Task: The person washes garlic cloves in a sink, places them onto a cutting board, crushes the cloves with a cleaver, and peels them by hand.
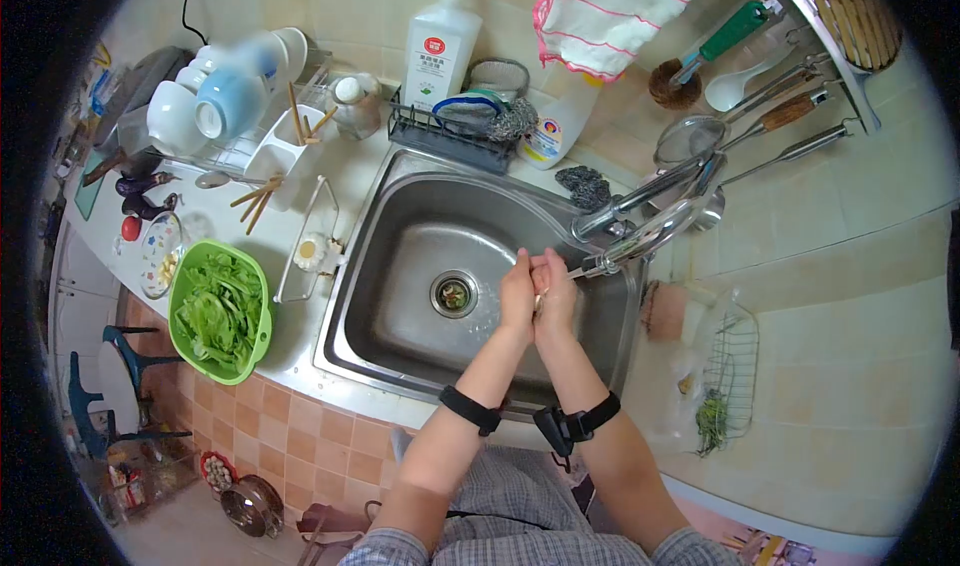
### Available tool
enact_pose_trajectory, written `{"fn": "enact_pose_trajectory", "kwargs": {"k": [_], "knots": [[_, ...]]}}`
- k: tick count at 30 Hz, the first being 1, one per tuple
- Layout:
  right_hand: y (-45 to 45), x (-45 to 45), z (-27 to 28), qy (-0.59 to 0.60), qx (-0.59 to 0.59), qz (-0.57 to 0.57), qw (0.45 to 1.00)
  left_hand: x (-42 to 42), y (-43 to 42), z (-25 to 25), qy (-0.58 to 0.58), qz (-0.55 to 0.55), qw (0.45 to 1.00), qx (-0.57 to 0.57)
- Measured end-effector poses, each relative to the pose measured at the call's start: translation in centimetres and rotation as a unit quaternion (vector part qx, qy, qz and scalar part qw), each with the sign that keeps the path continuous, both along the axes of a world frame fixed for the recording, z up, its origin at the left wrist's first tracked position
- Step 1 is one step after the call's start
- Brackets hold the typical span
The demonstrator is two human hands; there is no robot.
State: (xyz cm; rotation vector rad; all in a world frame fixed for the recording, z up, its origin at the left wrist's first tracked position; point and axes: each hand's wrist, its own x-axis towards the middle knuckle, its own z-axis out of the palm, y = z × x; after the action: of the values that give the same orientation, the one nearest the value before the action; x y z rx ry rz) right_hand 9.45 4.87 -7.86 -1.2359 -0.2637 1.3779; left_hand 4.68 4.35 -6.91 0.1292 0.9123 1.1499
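**Splashing looks the likeliest trouble**

The bare left hand point(516, 294) and bare right hand point(556, 296) meet inside the rectangular stainless-steel sink point(400, 256), right of its drain, just beside the spout of the curved chrome tap point(655, 231). Their fingers lie close together, slightly curled, the hands touching; whether anything is pinched between them I cannot tell.

What looks like running water meets the hands near the sink's right wall, so a tilt of the palms could throw spray over the rim. The black strap with a boxy buckle point(570, 425) on the right wrist could get wet if water runs down the forearm. Greenish scraps in the round metal drain point(453, 294) might slow the outflow. The lime-green plastic basket of leaves point(262, 338) seems to reach past the front edge of the white desk point(290, 341); a knock could tip it.

The tall white plastic bottle point(440, 51) carries a red round logo above Chinese characters; the yellow-labelled white bottle point(562, 121) shows a blue emblem. Their lettering is too small to read surely.
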Motion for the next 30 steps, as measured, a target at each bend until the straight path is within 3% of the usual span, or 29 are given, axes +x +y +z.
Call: {"fn": "enact_pose_trajectory", "kwargs": {"k": [5,10,14,15,17,20,24,30], "knots": [[0.0,-0.9,1.0,-0.127,0.040,-0.058,0.989,0.8,0.6,-0.2,0.020,0.020,0.996,0.081],[0.1,0.0,1.1,-0.197,0.084,-0.001,0.977,1.1,0.5,-0.1,0.056,0.032,0.988,0.139],[0.9,-0.4,0.9,-0.275,0.084,-0.002,0.958,1.0,0.5,0.0,-0.027,0.090,0.985,0.147],[0.8,-0.5,1.3,-0.275,0.084,-0.001,0.958,0.9,0.5,0.1,-0.063,0.095,0.983,0.145],[0.4,-0.5,2.1,-0.115,0.054,0.015,0.992,0.5,0.6,0.2,-0.108,0.090,0.982,0.126],[0.0,-0.4,1.7,-0.079,0.060,-0.017,0.995,0.3,0.9,-1.7,-0.189,0.055,0.975,0.107],[-0.7,0.3,1.8,-0.068,0.047,-0.022,0.996,0.9,1.1,-1.8,-0.202,0.042,0.974,0.094],[-1.7,1.4,1.3,-0.103,0.120,0.014,0.987,1.6,1.1,-0.4,-0.229,0.075,0.969,0.063]]}}
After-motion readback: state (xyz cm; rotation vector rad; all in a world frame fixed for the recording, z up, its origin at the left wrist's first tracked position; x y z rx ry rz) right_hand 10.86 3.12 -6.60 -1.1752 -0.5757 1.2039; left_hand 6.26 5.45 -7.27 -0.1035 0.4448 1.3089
